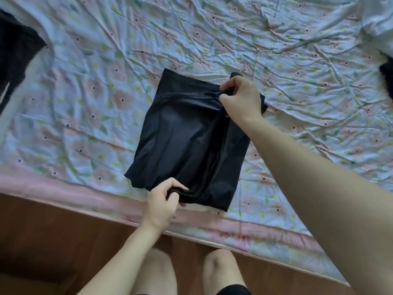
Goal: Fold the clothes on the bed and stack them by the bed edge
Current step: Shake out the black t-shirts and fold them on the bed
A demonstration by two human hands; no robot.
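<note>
— Hands first: your left hand (163,204) and right hand (241,99) each pinch the folded black garment (187,137), near the bed (85,184) edge.
— Risk?
— Uneven pulling could undo its fold.

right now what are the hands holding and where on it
Both pinch the folded black garment: left hand at its near edge, right hand at its far right corner.
</note>
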